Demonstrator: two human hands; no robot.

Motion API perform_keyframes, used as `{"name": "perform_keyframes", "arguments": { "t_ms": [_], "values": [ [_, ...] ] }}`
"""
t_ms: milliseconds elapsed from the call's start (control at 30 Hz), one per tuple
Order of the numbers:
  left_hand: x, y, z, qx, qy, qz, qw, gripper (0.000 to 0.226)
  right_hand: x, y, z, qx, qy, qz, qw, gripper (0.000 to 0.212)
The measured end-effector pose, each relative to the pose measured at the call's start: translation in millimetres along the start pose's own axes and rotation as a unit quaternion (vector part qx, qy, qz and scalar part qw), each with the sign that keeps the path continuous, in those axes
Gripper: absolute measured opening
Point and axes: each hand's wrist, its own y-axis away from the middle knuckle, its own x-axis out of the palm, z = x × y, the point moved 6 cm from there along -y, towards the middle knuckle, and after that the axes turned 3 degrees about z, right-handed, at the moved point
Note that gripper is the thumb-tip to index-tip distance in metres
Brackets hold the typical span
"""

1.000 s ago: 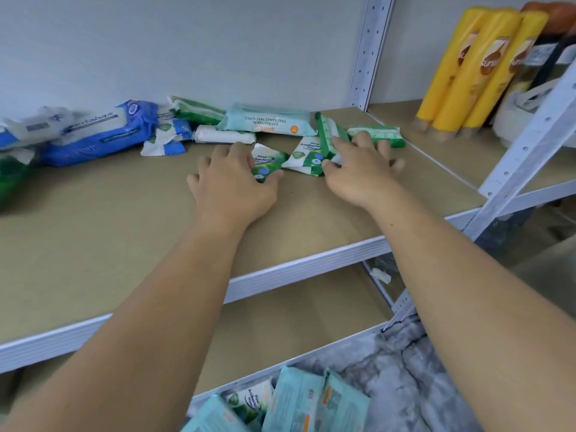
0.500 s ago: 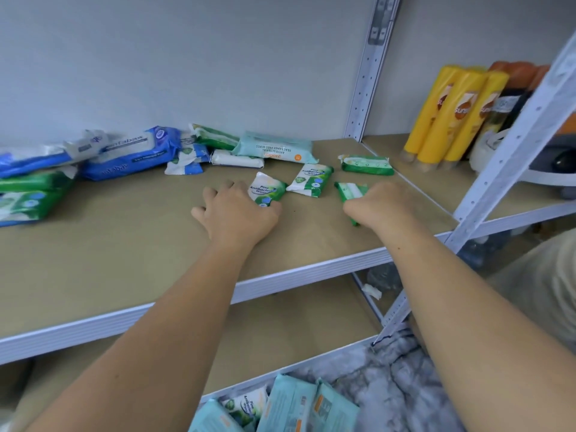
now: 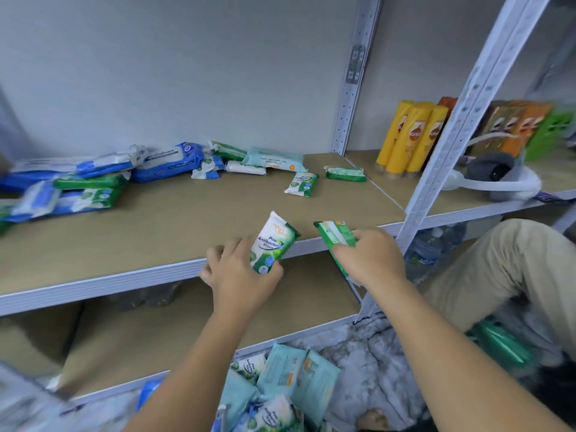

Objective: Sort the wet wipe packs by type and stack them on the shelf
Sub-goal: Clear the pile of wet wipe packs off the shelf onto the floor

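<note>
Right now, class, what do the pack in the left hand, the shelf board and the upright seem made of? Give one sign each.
Pack in left hand: glossy printed plastic film, creased. Shelf board: probably fibreboard, matt brown, grainless. Upright: likely painted metal, pale, with punched holes.

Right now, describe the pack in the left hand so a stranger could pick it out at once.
Start at the tan shelf board and go to its front edge, where two hands hold packs. The left hand grips a small white-and-green pack, held nearly upright, labelled Pine Antibacterial Wipes. Its twin lies flat farther back on the board, and the right hand holds a mostly green pack.
</note>
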Motion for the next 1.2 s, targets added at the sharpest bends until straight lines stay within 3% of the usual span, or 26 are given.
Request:
{"name": "perform_keyframes", "arguments": {
  "t_ms": [133,300,467,667,933,1067,1200],
  "values": [
    [25,45,6,0.03,-0.037,0.031,0.998,0.055,10,33,-17,0.023,0.012,0.021,0.999,0.032],
    [82,80,47,0.013,-0.115,0.226,0.967,0.046,42,64,-40,0.066,0.057,0.122,0.989,0.026],
    [117,106,95,-0.058,-0.139,0.344,0.927,0.034,103,73,-68,0.102,0.091,0.219,0.966,0.023],
    [153,130,158,-0.113,-0.198,0.426,0.876,0.054,182,82,-105,0.133,0.115,0.308,0.935,0.021],
    [205,142,204,-0.13,-0.252,0.463,0.84,0.049,296,94,-144,0.181,0.109,0.378,0.901,0.017],
    [229,138,216,-0.152,-0.241,0.433,0.855,0.048,338,104,-162,0.208,0.074,0.361,0.906,0.067],
    [249,132,228,-0.134,-0.249,0.453,0.846,0.055,357,113,-174,0.197,0.081,0.346,0.914,0.076]
  ]
}}
